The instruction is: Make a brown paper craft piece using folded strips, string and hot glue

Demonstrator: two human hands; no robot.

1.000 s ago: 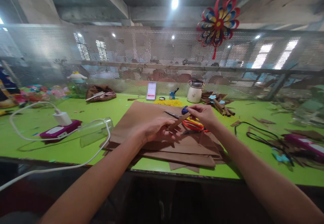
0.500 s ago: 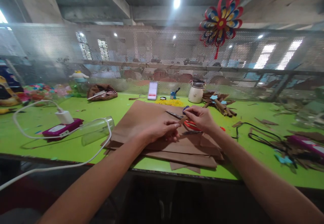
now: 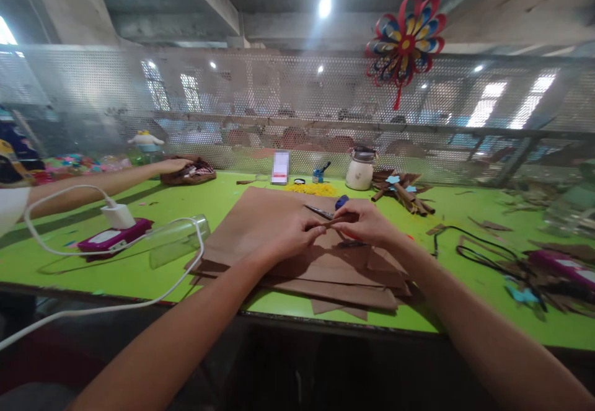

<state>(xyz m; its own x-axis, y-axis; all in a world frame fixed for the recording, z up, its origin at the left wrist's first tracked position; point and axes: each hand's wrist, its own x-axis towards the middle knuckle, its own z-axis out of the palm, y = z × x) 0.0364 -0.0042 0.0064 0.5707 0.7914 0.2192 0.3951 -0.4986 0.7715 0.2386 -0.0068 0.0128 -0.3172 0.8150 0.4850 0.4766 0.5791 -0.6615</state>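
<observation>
Between my two hands is a small strip of brown paper (image 3: 335, 220). My left hand (image 3: 301, 235) pinches its left end, and my right hand (image 3: 365, 222) grips the other end from above. Both are closed and held over a stack of brown paper sheets (image 3: 260, 219) on the green table. Behind the strip lie scissors (image 3: 318, 211), their orange handles mostly hidden by my right hand. A small dark blue object (image 3: 341, 202) sits just beyond my right fingers; its kind is unclear.
At left are a purple power strip (image 3: 111, 240) with a white charger, and a clear cup (image 3: 179, 243) lying on its side. Another person's arm (image 3: 106, 181) reaches to a brown bag (image 3: 199, 170). Behind stand a phone (image 3: 280, 166), a jug (image 3: 360, 169) and rolled brown paper (image 3: 406, 197).
My right hand has lowered and turned over the strip, now covering more of the scissors' handles. Another person's arm has come in from the left to the brown bag.
</observation>
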